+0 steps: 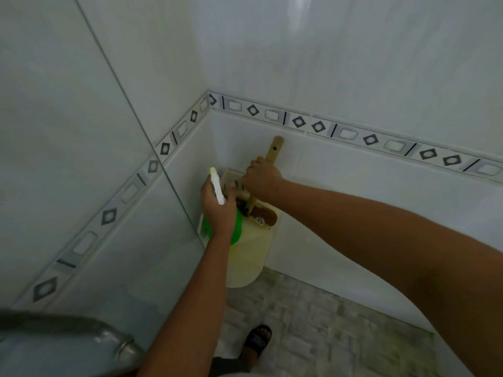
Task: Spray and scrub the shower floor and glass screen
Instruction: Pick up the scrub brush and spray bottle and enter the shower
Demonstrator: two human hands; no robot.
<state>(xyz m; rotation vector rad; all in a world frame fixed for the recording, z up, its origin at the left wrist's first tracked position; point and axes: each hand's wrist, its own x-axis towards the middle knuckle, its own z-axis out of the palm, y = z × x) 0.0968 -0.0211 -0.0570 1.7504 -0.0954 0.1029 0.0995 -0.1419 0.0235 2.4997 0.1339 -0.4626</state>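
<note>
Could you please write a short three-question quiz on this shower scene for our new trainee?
1. True or false: the left hand holds a spray bottle.
2. What does the right hand grip? A) a sponge B) a brush handle C) a tap
3. Fill in: the brush head sits in a wall-mounted ______ in the corner.

Key: 1 true; 2 B; 3 holder.

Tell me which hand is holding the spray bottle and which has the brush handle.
The left hand grips the green spray bottle with its white nozzle up. The right hand holds the yellowish brush handle sticking out of the cream wall holder.
</note>
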